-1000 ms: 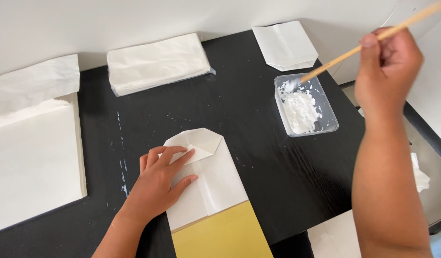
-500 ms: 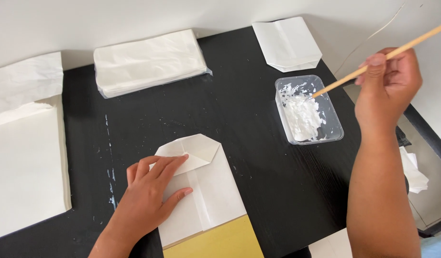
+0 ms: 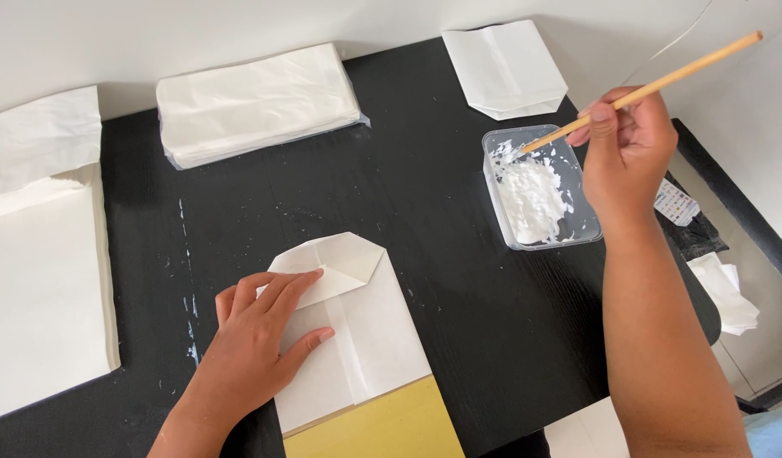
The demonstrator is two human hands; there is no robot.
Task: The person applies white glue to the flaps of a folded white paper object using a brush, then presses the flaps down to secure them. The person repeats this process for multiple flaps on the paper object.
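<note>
My left hand (image 3: 259, 339) lies flat on a white paper bag (image 3: 370, 331) with a folded, pointed end and a yellow lower part, pressing its fold down on the black table (image 3: 425, 203). My right hand (image 3: 628, 153) grips a thin wooden stick (image 3: 662, 85), whose tip dips into a clear plastic tray (image 3: 539, 191) of white paste at the table's right side.
A wrapped stack of white bags (image 3: 255, 102) lies at the back. Another folded white bag (image 3: 510, 68) sits at the back right. Large white sheets (image 3: 43, 271) cover the left edge. Crumpled tissue (image 3: 730, 293) lies off the table's right edge. Paste smears mark the table.
My right hand has lowered the stick so its tip now sits in the paste tray. My left hand stays pressed on the folded bag.
</note>
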